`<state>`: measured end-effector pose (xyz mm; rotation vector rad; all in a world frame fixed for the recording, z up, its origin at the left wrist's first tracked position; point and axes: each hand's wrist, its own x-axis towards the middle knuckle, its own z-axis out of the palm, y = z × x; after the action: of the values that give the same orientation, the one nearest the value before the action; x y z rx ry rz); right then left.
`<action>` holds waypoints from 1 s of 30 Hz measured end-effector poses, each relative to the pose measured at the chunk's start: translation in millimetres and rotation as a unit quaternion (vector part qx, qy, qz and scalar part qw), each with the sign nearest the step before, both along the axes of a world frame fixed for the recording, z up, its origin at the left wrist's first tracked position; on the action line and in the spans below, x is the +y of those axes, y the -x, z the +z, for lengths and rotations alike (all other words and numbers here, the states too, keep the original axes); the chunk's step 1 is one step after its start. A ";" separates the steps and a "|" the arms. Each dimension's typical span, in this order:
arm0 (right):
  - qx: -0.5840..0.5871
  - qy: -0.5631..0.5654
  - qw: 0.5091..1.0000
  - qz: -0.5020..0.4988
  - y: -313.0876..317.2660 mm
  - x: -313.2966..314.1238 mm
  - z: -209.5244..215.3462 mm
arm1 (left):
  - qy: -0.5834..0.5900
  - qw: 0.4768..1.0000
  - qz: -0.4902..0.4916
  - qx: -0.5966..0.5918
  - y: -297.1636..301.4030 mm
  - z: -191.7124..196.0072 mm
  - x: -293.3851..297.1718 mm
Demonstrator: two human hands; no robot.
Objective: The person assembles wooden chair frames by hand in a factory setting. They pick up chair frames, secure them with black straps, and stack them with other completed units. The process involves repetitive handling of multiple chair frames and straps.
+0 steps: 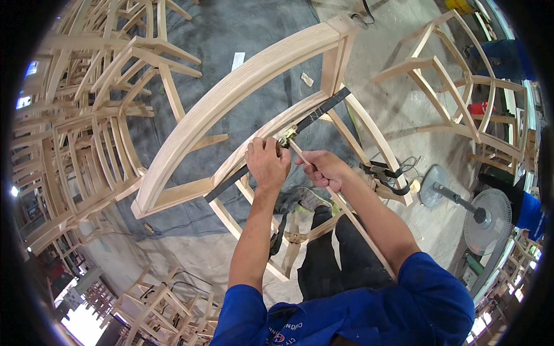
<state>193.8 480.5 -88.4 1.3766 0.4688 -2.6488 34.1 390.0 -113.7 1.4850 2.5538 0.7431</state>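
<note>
A light wooden chair frame (248, 86) with a wide curved top rail stands in front of me. A black ratchet strap (326, 108) is drawn across it along the lower rail, with a metal ratchet buckle (287, 136) near the middle. My left hand (268, 163) is closed over the strap and rail just beside the buckle; its fingertips are partly hidden. A long thin wooden stick (360, 228) lies in my closed right hand (324, 170). The stick's upper end meets the buckle, and its lower end slants back along my right forearm.
Stacked wooden chair frames (104, 132) crowd the left side. Another chair frame (456, 81) stands at the right, near a grey standing fan (486, 222). A second dark strap (384, 173) wraps the frame's right legs. Dark sheeting (225, 34) covers part of the floor.
</note>
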 end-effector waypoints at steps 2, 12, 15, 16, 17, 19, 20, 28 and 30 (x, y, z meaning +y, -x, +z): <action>-0.004 0.041 0.999 -0.009 1.5 6.7 -0.4 | 0.016 1.000 0.002 0.011 1.8 -3.0 0.2; 0.082 0.212 0.970 -0.082 -6.3 19.5 -19.4 | 0.008 0.994 0.029 0.101 -9.2 -2.4 3.0; 0.111 0.235 0.961 -0.093 -11.6 20.4 -22.3 | 0.003 0.996 0.016 0.092 -8.6 -8.2 1.1; 0.125 0.245 0.956 -0.105 -15.5 19.9 -22.5 | -0.002 0.996 0.010 0.084 -8.8 -9.0 1.1; 0.139 0.254 0.950 -0.118 -20.5 19.6 -24.1 | -0.007 0.997 0.003 0.076 -9.0 -9.0 2.9; 0.038 0.176 0.972 -0.148 -32.4 18.1 -25.2 | -0.011 0.997 -0.005 0.073 -9.6 -8.1 8.6; 0.013 0.122 0.977 -0.173 -51.5 35.8 -27.1 | -0.005 0.997 -0.001 0.078 -12.7 -7.3 6.4; -0.027 -0.176 0.983 -0.039 -131.9 97.6 69.0 | 0.022 0.995 0.075 0.069 -45.3 -8.5 -0.1; 0.002 -0.146 0.988 0.051 -97.1 64.6 48.9 | 0.016 0.992 0.084 0.087 -42.3 4.9 3.0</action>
<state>290.9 545.0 -39.5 1.3772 0.9331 -2.5766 76.4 393.0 -108.9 1.3948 2.8356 0.6109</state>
